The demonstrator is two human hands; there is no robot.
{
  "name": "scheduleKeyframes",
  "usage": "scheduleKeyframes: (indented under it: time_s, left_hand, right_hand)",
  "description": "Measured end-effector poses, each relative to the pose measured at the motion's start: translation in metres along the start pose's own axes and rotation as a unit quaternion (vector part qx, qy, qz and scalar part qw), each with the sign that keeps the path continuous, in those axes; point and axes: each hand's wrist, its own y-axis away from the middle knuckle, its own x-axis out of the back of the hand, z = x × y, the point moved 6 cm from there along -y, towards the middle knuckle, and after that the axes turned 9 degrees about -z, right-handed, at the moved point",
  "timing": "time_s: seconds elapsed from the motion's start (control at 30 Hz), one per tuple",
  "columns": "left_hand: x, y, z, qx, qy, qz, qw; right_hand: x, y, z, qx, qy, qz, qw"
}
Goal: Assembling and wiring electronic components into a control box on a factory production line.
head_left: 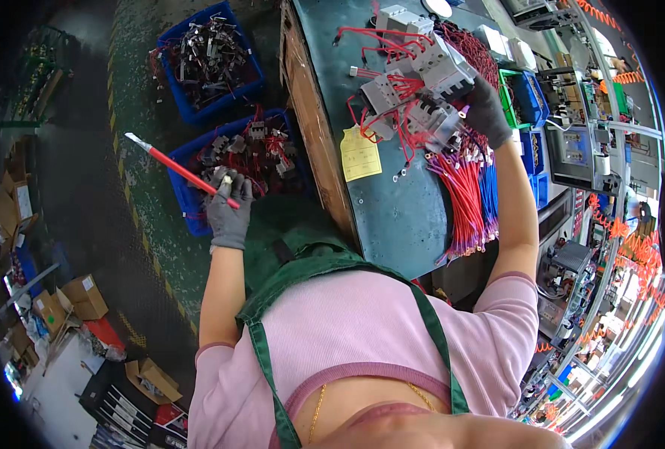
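Observation:
My left hand [229, 213], in a grey glove, is closed around a slim red-handled brush [190, 175]. Its pale tip points up and left, away from me. My right hand [488, 114], in a dark glove, is at the right side of a cluster of white circuit breakers [443, 66] with red wires. The fingers curl against one breaker and are partly hidden by it. More breakers [433, 120] and red leads lie just below, slightly blurred. A yellow paper tag [360, 154] lies on the bench left of them.
The dark green workbench [400, 224] has a worn wooden side. Bundles of red wires [463, 196] and blue wires [489, 193] hang over its right edge. Blue crates [190, 114] of wired parts stand on the floor to the left. Green and blue bins [529, 97] stand at right.

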Motion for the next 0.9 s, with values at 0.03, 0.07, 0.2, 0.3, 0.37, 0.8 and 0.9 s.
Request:
scheduleKeyframes:
  time_s: [0.03, 0.07, 0.2, 0.3, 0.37, 0.8, 0.9]
  left_hand:
    - [-0.002, -0.001, -0.004, 0.006, 0.003, 0.003, 1.000]
    - [-0.001, -0.003, -0.006, 0.006, 0.002, 0.019, 1.000]
    - [0.021, -0.007, -0.008, 0.008, -0.005, 0.051, 0.999]
    - [0.047, -0.004, -0.001, 0.016, 0.009, 0.097, 0.995]
    - [0.064, 0.003, 0.007, 0.005, -0.004, 0.130, 0.991]
    - [0.079, 0.027, 0.038, -0.029, -0.003, 0.045, 0.999]
    - [0.024, 0.032, 0.022, 0.016, 0.008, -0.016, 1.000]
  right_hand:
    - [-0.005, -0.001, 0.012, -0.026, -0.105, -0.006, 0.994]
    - [-0.009, -0.005, 0.013, 0.002, 0.059, -0.015, 0.998]
    - [-0.019, -0.017, -0.016, -0.086, 0.558, -0.026, 0.825]
    - [-0.014, -0.012, -0.054, -0.200, 0.674, -0.011, 0.711]
    - [-0.020, -0.002, -0.090, -0.249, 0.710, -0.013, 0.658]
    - [-0.242, -0.022, 0.032, -0.132, 0.630, -0.150, 0.751]
    - [-0.251, 0.001, 0.018, -0.169, 0.611, -0.133, 0.762]
